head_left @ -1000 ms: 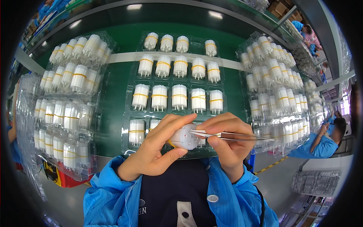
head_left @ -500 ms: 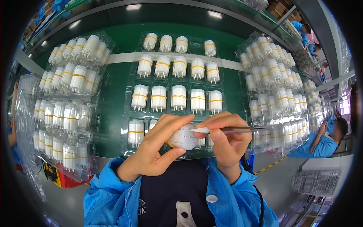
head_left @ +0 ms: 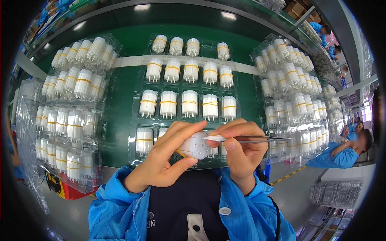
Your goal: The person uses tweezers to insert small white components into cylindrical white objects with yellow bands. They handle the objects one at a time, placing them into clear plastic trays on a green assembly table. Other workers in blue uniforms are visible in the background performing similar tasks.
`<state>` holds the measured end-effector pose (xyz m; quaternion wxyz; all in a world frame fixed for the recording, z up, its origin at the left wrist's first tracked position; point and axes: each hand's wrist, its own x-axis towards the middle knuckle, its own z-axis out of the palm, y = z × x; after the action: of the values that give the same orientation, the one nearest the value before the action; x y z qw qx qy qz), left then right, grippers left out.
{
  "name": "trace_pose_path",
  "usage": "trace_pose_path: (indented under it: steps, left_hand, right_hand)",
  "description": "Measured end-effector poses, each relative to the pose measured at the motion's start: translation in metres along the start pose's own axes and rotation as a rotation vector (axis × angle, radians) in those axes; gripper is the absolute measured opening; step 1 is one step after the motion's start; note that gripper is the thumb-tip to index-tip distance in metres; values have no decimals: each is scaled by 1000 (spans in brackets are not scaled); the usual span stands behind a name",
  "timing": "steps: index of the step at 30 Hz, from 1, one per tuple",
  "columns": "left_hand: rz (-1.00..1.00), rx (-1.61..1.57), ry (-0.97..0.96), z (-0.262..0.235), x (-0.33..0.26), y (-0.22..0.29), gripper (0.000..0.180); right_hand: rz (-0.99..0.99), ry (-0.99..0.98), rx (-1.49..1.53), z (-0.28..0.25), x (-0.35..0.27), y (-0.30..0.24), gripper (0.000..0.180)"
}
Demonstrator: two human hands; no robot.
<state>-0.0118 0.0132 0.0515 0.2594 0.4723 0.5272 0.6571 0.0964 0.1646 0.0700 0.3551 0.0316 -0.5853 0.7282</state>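
A: Insp. notes, large to small. The green counter (head_left: 120, 100) is seen carrying clear blister trays. The centre tray (head_left: 134, 120) is mostly filled w/ white cylindrical parts banded in yellow, pins toward the viewer. Stacked trays of the same parts are seen at left (head_left: 68, 120) and right (head_left: 297, 100). Another person in a blue coat (head_left: 337, 154) is noted at the far right, well apart.

B: And the hands?

A: Both are raised over the near edge of the centre tray. One white part (head_left: 195, 145) is gripped by the left hand (head_left: 161, 160): thumb below, fingers (head_left: 181, 130) curled over the top, closed on the body. A yellow band is partly seen under it. Metal tweezers (head_left: 245, 139) are pinched by the right hand (head_left: 241, 150), held approx. level, tips resting on the part's end face. The right hand's fingers are closed on the tweezers.

B: Anything held in the tips?

A: Cannot be told; too small.

B: Judgement on doing this step well?

A: The part should be kept steady, end face turned to the eye, so the tips can be placed w/out slipping. Light pressure is advised; the pins look thin and could prob. be bent. The tweezers are best braced by a finger against the part. The part should be kept clear of the tray beneath, so that seated parts are not knocked.
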Motion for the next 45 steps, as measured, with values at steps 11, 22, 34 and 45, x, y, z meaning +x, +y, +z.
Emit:
trace_pose_path:
  steps: [11, 22, 34, 45]
  left_hand:
    - [78, 181, 6, -2, 2, 3, 61]
    - [113, 274, 50, 5, 6, -3, 61]
    - [130, 249, 234, 29, 12, -20, 66]
    - [228, 460, 173, 27, 14, -11, 71]
  right_hand:
    - [9, 9, -223, -1, 0, -2, 13]
    - [-104, -194, -572, -1, 19, -19, 12]
    - [-43, 50, -120, 2, -10, -12, 15]
    - [-60, 83, -192, 0, -9, -7, 14]
